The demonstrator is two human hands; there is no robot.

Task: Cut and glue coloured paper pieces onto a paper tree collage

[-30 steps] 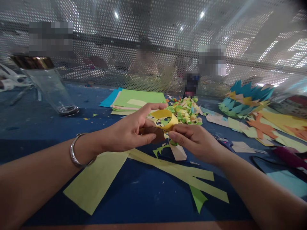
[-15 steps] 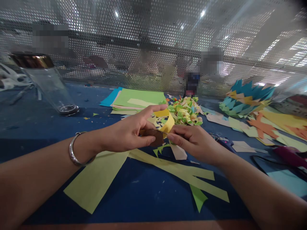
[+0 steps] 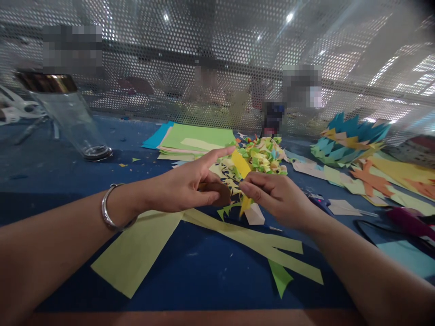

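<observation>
My left hand (image 3: 190, 185) is closed around a flat brown piece with a rounded edge (image 3: 223, 195), pinched between thumb and curled fingers. Its index finger stretches out above. To the right, my right hand (image 3: 277, 197) pinches a yellow paper strip (image 3: 241, 164); part of the strip hangs below the fingers. A small gap separates the two hands. Behind them lies a heap of folded green and yellow paper bits (image 3: 267, 156). Pale green paper strips (image 3: 244, 237) and a wider pale green sheet (image 3: 136, 256) lie on the blue table below the hands.
At left stands a clear bottle with a copper-coloured lid (image 3: 68, 113). Stacked coloured sheets (image 3: 204, 131) lie at the back. Rightward are a spiky folded-paper bowl (image 3: 350, 140), orange paper pieces (image 3: 369, 179) and a magenta corded tool (image 3: 408, 222). A perforated metal panel (image 3: 170, 77) rises behind.
The yellow strip, curled between both hands before, has come away from the brown piece with my right hand and now hangs straighter. My left hand has barely moved.
</observation>
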